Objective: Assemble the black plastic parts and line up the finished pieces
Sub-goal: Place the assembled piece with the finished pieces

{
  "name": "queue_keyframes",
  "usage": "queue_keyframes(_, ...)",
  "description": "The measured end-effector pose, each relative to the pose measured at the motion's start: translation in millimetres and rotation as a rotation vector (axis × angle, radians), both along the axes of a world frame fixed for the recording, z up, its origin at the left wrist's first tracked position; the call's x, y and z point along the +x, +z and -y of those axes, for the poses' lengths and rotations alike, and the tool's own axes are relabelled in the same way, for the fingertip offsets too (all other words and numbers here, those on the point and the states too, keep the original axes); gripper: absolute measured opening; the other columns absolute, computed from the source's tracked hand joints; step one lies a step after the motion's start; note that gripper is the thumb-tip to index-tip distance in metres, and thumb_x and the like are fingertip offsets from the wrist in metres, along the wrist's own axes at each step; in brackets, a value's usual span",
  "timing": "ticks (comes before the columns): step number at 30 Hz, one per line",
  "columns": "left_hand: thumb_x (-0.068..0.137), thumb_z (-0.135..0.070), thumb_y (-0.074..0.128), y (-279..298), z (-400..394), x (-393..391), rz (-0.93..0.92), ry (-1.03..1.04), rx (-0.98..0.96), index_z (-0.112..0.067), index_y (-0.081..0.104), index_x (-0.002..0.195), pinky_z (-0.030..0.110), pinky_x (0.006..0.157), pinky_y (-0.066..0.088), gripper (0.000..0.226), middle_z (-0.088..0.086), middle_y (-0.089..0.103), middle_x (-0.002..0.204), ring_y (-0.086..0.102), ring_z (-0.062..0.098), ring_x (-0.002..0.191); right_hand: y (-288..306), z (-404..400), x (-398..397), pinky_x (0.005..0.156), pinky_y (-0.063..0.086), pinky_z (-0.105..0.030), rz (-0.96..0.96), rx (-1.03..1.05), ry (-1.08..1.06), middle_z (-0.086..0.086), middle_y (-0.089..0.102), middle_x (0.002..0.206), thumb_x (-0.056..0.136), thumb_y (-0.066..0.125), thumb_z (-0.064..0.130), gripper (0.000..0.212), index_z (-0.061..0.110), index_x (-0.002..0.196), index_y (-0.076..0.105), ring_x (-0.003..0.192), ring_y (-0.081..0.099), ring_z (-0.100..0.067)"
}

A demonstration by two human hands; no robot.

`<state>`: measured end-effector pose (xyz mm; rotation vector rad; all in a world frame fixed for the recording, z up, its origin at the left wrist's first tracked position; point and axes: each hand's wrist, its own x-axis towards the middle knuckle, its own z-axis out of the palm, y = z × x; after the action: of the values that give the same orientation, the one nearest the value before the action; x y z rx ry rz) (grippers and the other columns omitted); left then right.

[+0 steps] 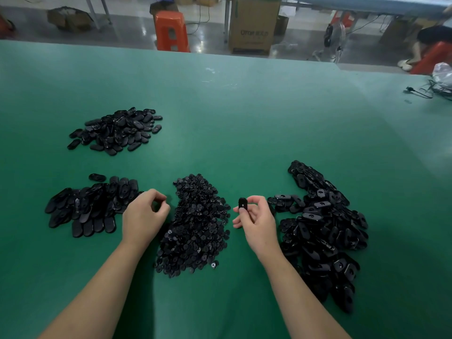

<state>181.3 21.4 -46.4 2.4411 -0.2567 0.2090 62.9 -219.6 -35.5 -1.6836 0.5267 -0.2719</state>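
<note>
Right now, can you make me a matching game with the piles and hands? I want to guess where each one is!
Things:
1. small round pieces pile
2. far oval pile
3. right hand
4. orange stool

Places:
A. on the floor past the table
B. between the two hands
C. pinching one black piece
D. top left on the green table

Pairs: 1-B, 2-D, 3-C, 4-A

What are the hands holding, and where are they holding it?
The right hand pinches one small black plastic part by its lower end, so it stands upright. The left hand has curled fingers; whether it holds anything cannot be told.
</note>
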Motion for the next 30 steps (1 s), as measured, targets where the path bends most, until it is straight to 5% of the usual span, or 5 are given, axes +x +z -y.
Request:
queue_keyframes(8,0.084,-0.010,0.071,0,-4,3,-0.079,0.063,-0.212,-0.036,0.068,0.077,0.017,0.056,0.044,0.027,-0.013,0.066,0.068,0.058,0.007,0.062,-7,-5,-3,0.068,0.059,-0.024,0.039,-0.096,-0.029,0.000,0.073,0.095,0.102,0.058,0.014,0.026,0.036,0.111,0.069,0.071,0.070,-0.013)
queue_keyframes(13,0.088,-0.012,0.071,3,-5,3,-0.179,0.078,-0.378,-0.041,0.069,0.092,0.027,0.059,0.050,0.029,-0.010,0.072,0.085,0.061,0.013,0.066,-12,-4,0,0.067,0.058,-0.021,0.000,-0.113,-0.043,-0.001,0.071,0.093,0.105,0.052,0.015,0.026,0.027,0.124,0.066,0.079,0.069,-0.007)
queue_keyframes(17,0.089,-0.013,0.075,10,-7,10,-0.296,0.082,-0.496,-0.030,0.076,0.091,0.021,0.061,0.051,0.017,-0.009,0.075,0.080,0.065,0.003,0.065,-14,-5,0,0.066,0.057,-0.019,-0.002,-0.087,-0.040,0.000,0.069,0.086,0.105,0.050,0.012,0.030,0.031,0.125,0.060,0.087,0.068,0.001)
queue_keyframes(21,0.089,-0.009,0.075,19,-4,8,-0.424,0.069,-0.663,-0.019,0.079,0.089,0.017,0.043,0.036,0.011,-0.008,0.061,0.055,0.042,0.008,0.045,-14,-4,1,0.063,0.059,-0.024,0.012,-0.084,-0.051,0.005,0.070,0.092,0.104,0.052,0.012,0.028,0.034,0.119,0.059,0.075,0.069,-0.009)
queue_keyframes(30,0.086,-0.011,0.075,46,88,-26,-0.401,-0.182,-0.433,-0.027,0.077,0.085,0.010,0.052,0.042,0.017,-0.012,0.071,0.068,0.055,-0.004,0.050,-18,-2,1,0.059,0.055,-0.020,-0.012,-0.071,-0.063,0.008,0.071,0.096,0.103,0.048,0.008,0.035,0.029,0.128,0.058,0.067,0.067,-0.008)
